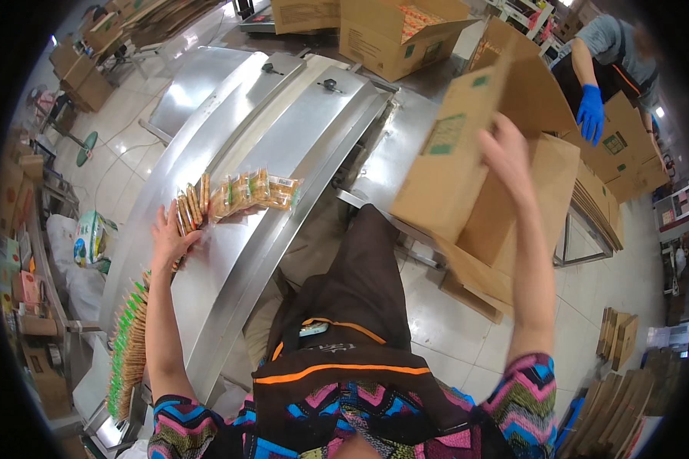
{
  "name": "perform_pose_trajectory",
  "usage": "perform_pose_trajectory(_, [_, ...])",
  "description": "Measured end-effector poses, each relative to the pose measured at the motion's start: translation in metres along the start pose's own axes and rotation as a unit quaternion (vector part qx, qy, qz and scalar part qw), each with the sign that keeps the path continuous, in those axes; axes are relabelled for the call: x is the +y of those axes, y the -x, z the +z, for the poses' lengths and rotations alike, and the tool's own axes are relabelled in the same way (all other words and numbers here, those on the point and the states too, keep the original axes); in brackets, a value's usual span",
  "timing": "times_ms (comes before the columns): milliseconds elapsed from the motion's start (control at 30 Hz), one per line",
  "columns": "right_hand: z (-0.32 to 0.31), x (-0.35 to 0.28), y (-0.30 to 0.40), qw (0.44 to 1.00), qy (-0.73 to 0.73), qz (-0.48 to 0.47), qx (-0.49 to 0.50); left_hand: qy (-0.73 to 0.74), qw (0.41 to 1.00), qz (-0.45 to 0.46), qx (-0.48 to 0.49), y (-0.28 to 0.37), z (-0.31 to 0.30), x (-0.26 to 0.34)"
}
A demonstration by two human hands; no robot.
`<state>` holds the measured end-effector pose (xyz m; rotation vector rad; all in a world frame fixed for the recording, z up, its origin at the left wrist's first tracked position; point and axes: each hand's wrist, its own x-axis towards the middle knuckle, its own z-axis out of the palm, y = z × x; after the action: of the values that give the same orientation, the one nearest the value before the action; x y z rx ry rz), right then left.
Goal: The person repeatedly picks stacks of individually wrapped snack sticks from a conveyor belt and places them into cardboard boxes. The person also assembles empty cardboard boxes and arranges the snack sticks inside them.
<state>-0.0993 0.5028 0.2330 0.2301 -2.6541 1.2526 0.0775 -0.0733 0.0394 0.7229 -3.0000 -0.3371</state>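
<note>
My left hand rests with spread fingers against a short row of upright flat snack packets on the steel work surface. Right beside them, several clear-wrapped snack packets lie overlapping in a line. Below my left forearm stands a long row of packets with green on their wrappers. On the right, my right hand is at the raised flap of an open cardboard box; it is blurred, and its fingers look bent over the flap's edge. The visible part of the box's inside is bare cardboard.
A co-worker with a blue glove stands at another cardboard box at the upper right. An open carton holding orange-patterned packets stands behind the steel surface. Folded cardboard lies on a metal-framed stand at the right; more flat cardboard stands lower right.
</note>
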Motion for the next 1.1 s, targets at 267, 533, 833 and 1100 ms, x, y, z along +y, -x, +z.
perform_pose_trajectory(267, [0.167,-0.057,-0.088,0.997,-0.027,-0.069,0.01,0.118,0.978,0.129,0.118,0.019,-0.027,0.052])
perform_pose_trajectory(533, [0.205,0.012,-0.109,1.0,0.004,0.015,-0.015,0.262,0.919,0.278,0.095,0.052,-0.036,0.144])
perform_pose_trajectory(833, [0.169,0.017,-0.064,0.992,-0.099,0.078,-0.032,0.292,0.942,0.154,0.053,0.068,-0.026,0.053])
perform_pose_trajectory(1100, [0.133,-0.002,-0.032,0.955,0.063,-0.169,0.234,0.214,0.969,0.088,0.088,0.063,-0.013,-0.002])
